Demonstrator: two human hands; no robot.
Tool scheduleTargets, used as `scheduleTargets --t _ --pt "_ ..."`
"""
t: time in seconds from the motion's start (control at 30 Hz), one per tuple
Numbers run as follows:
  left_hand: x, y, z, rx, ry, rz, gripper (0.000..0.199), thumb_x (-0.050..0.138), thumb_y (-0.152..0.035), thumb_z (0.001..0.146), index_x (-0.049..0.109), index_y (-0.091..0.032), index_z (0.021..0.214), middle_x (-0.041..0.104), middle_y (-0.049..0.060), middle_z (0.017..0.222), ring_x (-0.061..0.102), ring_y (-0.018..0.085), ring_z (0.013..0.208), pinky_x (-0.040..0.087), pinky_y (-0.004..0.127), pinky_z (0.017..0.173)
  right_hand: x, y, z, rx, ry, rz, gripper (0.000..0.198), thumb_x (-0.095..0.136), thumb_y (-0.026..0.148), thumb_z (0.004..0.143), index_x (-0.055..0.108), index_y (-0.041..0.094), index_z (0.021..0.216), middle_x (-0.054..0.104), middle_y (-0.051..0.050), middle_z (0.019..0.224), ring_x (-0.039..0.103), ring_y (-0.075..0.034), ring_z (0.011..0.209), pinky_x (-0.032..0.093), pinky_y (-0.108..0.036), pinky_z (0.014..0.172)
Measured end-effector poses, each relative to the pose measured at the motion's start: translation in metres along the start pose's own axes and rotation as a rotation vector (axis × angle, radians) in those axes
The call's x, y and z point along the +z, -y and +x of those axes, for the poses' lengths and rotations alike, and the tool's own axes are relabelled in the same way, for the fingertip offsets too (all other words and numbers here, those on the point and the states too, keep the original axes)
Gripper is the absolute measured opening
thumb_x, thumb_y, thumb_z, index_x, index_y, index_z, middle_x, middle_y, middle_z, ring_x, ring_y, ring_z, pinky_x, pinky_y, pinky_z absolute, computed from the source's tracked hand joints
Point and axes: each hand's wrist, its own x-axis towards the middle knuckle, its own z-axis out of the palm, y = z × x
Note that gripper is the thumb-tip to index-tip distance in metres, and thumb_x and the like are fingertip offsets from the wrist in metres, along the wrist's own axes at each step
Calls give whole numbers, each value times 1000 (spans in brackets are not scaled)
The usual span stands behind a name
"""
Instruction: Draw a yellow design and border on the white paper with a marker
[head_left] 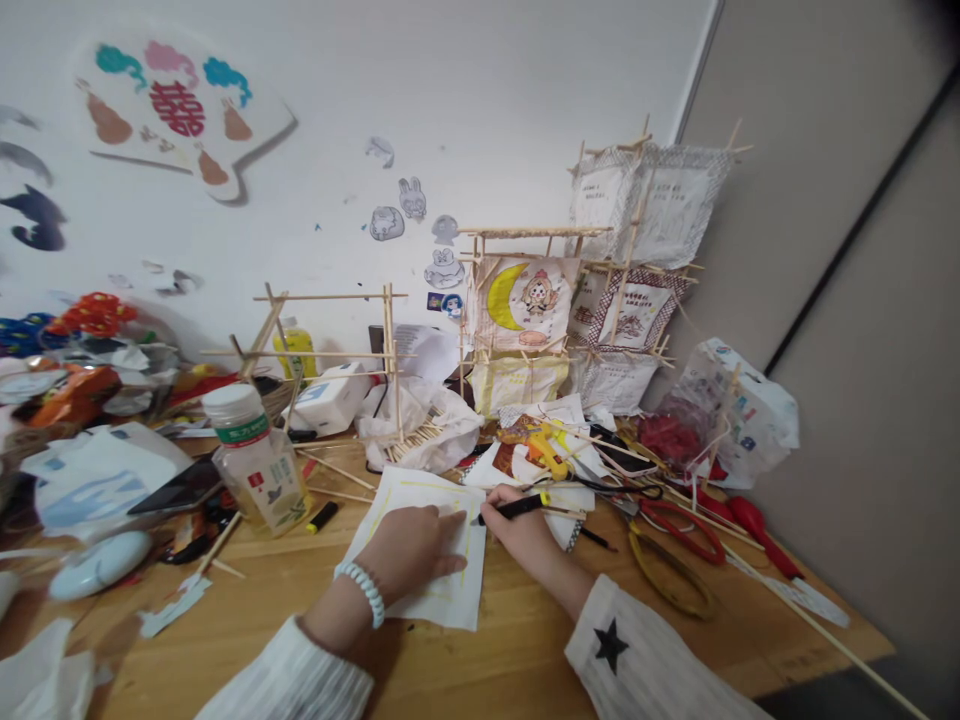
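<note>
The left hand (411, 548) lies loosely spread on white paper (459, 606) — the right hand (519, 535) grips a black marker (519, 506).

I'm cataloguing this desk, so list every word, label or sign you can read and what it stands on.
"囍", in red: the fan-shaped board on the wall.
"东方树叶", apparently, a little blurred: green band of the clear bottle.
Black star sign: right sleeve.
Too small or blurred: writing on the paper lantern, and print on the yellow-capped bottle.
Paper sheet under the left hand: yellow lines, no legible words.
</note>
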Motion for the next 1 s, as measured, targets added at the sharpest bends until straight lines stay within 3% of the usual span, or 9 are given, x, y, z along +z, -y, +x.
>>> scheduleTargets --t 1.0 --pt "-1 0 -2 -8 12 -40 48 52 -48 80 53 -23 121 65 13 93 61 31 81 46 38 69 1 -1 0 32 27 69 17 49 16 74 48 20 57 44 8 41 43 -11 40 34 -21 46"
